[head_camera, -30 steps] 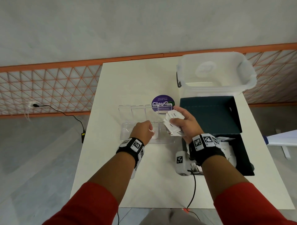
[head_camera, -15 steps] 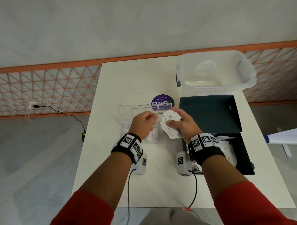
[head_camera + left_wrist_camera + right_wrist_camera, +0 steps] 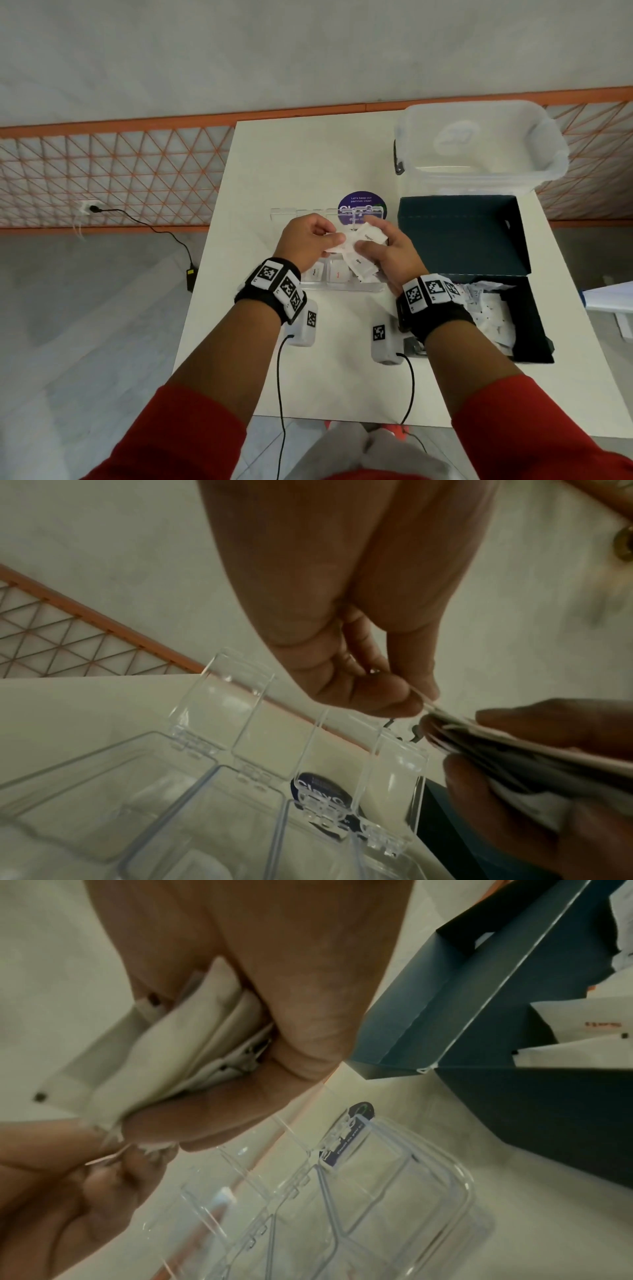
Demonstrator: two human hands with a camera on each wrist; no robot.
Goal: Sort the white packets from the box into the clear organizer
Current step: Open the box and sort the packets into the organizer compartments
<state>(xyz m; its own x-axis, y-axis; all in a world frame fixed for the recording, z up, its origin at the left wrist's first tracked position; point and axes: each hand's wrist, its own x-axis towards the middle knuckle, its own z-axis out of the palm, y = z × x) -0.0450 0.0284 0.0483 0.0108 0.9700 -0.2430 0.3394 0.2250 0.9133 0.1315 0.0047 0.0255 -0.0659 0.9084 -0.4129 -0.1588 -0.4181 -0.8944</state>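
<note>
Your right hand grips a fanned stack of white packets above the clear organizer on the bench, fingers and thumb curled round them. Your left hand pinches the edge of one packet at the stack's near side, thumb against forefinger, the other fingers curled in. You are, it seems, at the step of peeling a single packet off the stack. The next move calls for drawing it free without dragging its neighbours, then reading its label and dropping it into the matching compartment. More packets lie in the dark box to your right. Two front compartments already hold packets; your hands hide the cells behind them. The printed words are too small to read surely, and the wrist views show the stack only edge-on.
</note>
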